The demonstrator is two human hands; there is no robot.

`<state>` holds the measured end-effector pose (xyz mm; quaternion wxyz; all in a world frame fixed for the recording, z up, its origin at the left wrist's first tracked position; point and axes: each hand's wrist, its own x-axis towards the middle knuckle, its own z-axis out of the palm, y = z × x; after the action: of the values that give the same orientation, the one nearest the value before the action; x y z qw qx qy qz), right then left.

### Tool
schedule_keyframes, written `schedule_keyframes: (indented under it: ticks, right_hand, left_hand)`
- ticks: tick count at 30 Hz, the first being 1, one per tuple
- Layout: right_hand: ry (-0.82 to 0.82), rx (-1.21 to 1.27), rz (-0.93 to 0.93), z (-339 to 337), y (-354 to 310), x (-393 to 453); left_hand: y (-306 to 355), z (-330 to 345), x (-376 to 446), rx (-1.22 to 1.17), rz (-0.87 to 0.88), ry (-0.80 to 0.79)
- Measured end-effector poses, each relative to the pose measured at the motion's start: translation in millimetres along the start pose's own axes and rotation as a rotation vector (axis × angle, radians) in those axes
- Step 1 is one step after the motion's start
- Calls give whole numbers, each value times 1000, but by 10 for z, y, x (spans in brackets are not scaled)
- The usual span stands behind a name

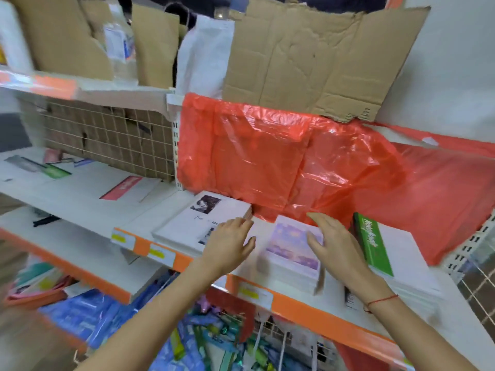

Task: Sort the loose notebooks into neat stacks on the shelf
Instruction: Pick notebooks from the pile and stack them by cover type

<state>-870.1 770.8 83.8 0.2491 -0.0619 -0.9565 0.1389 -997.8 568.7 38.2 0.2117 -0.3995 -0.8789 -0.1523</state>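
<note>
Your left hand (230, 246) and right hand (332, 242) flank the purple-cover stack (290, 254) on the shelf (308, 307), fingers straight, gripping nothing.

Probably a stationery shop: orange-edged shelf (308, 309) with blurred price labels (160, 254), notebook stacks (292, 259).

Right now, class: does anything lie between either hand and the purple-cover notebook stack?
Nothing visible does. The left hand and right hand flank the purple-cover stack, fingers straight, on the shelf.
</note>
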Motion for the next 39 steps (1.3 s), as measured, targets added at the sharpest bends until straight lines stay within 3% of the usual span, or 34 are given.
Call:
schedule_keyframes:
  ticks: [5,10,16,25,32,39]
  right_hand:
    - [-39,22,-167,768,-1187,409]
    - [-181,62,-285,1603,-2471,701]
    - [-294,42,-359,2271,-3438,997]
    - [-336,0,-377,2990,-4085,1721]
    - [-405,-27,-323,3526,-4239,2493]
    - [-451,-17,-261,3968,-4418,2955]
  left_hand:
    - [-1239,-471,-678,92,-149,-6]
    - [-2554,-948,-1565,204,-295,-18]
    - [-3616,-1192,-2268,184,-449,-93]
    - [-4538,-1288,-2340,254,-425,-52]
    - [-5534,-1347,-1992,170,-494,-158]
    - [-6479,-1276,-1632,211,-508,-141]
